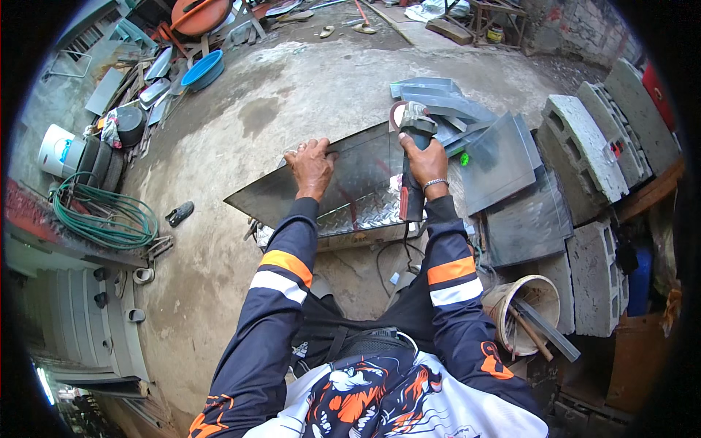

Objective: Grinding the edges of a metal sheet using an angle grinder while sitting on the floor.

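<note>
My left hand grips the far edge of a dark, flat metal sheet, its fingers bent over that edge. The sheet lies tilted across a low support topped with shiny tread-patterned metal. My right hand is wrapped around the body of an angle grinder. The grinder stands nearly upright in the picture, its round disc at the far end near the sheet's right corner. From its near end a dark cord hangs down. Whether the disc touches the sheet I cannot tell.
Several cut metal sheets and bent metal pieces lie to the right, beside stacked concrete blocks. A bucket with rods stands near my right arm. Leftward are a coiled green hose, a lone shoe and a blue basin.
</note>
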Demonstrator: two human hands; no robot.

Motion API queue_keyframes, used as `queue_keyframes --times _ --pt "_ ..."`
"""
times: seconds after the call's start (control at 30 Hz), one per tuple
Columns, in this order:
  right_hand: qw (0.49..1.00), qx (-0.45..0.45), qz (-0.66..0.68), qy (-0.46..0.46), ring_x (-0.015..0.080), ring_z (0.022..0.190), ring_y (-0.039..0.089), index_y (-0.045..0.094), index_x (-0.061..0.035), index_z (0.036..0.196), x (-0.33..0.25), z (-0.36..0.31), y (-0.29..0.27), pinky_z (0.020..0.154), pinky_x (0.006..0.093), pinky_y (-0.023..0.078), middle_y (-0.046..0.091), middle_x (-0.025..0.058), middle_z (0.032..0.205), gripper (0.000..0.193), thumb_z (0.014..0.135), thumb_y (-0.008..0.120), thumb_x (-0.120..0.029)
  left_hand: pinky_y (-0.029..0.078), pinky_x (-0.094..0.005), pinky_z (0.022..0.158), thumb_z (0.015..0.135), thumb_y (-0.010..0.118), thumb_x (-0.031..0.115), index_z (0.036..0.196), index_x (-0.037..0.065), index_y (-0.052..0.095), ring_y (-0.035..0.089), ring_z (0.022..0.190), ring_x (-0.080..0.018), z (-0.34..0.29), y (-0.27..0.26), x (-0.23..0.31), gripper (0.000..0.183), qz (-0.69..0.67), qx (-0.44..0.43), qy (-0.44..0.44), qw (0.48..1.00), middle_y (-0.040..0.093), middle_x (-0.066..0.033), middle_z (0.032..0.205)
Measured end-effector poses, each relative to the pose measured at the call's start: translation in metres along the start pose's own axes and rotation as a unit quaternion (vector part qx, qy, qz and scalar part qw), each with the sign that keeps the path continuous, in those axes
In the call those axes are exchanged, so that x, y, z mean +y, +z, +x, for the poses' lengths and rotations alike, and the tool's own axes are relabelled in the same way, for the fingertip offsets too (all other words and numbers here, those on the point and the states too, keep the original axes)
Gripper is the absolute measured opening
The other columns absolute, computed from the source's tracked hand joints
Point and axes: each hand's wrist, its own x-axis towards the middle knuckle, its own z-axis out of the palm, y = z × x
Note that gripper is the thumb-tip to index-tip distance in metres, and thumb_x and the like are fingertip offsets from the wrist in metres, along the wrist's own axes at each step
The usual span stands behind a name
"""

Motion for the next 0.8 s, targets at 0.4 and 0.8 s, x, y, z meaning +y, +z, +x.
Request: queue_keyframes --times 0.4,0.8 --pt "0.995 -0.037 -0.089 -0.031 0.0427 0.086 0.068 0.064 0.0171 0.087 -0.005 0.017 -0.01 0.076 0.0443 0.052 0.065 0.0353 0.088 0.082 0.072 0.071 -0.063 0.032 -0.0473 0.085 0.077 0.073 0.029 0.095 0.017 0.065 0.06 0.096 -0.0263 -0.003 -0.005 0.003 0.023 -0.008 -0.014 -0.013 1.0 0.062 -0.0038 0.091" --pt "0.993 -0.066 -0.094 -0.019 0.0417 0.085 0.069 0.066 0.0167 0.088 -0.009 0.026 -0.016 0.074 0.0439 0.052 0.066 0.0347 0.086 0.082 0.072 0.07 -0.064 0.032 -0.0464 0.084 0.078 0.073 0.028 0.094 0.018 0.065 0.059 0.098 -0.0253 -0.004 -0.004 0.003 0.021 -0.007 -0.015 -0.013 1.0 0.062 -0.0032 0.091"
